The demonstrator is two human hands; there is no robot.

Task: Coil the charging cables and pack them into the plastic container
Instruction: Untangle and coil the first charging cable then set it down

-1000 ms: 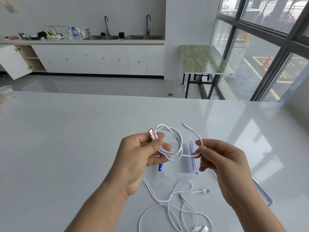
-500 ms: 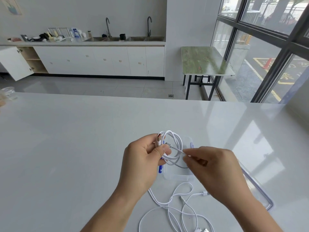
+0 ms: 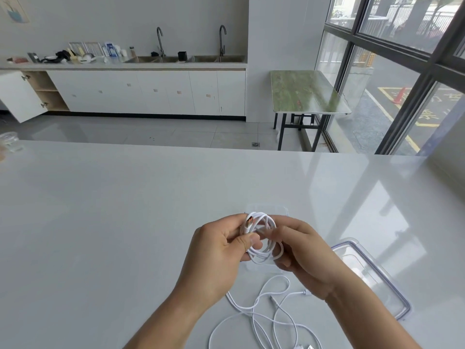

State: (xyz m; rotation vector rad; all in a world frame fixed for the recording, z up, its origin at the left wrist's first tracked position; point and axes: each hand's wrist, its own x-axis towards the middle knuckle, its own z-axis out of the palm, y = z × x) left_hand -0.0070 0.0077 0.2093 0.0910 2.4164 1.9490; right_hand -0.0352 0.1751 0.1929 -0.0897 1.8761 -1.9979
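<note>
A white charging cable [image 3: 264, 238] is wound into a small coil, its USB plug sticking up at the top left. My left hand [image 3: 221, 253] pinches the coil by the plug side. My right hand [image 3: 304, 253] grips the coil's right side, fingers through the loop. Both hands hold it just above the clear plastic container [image 3: 266, 209], which they mostly hide; only its far rim shows. Loose white cables [image 3: 261, 313] lie tangled on the white table [image 3: 100, 222] below my hands.
The container's clear lid [image 3: 372, 275] with a blue seal lies flat to the right of my hands. A clear cup [image 3: 10, 142] stands at the table's far left edge. Beyond the table are a floor, sink counter and a green side table.
My right hand has moved left and closed in on the coil, tucking the free end in. The loop has tightened from a wide loose shape into a compact coil.
</note>
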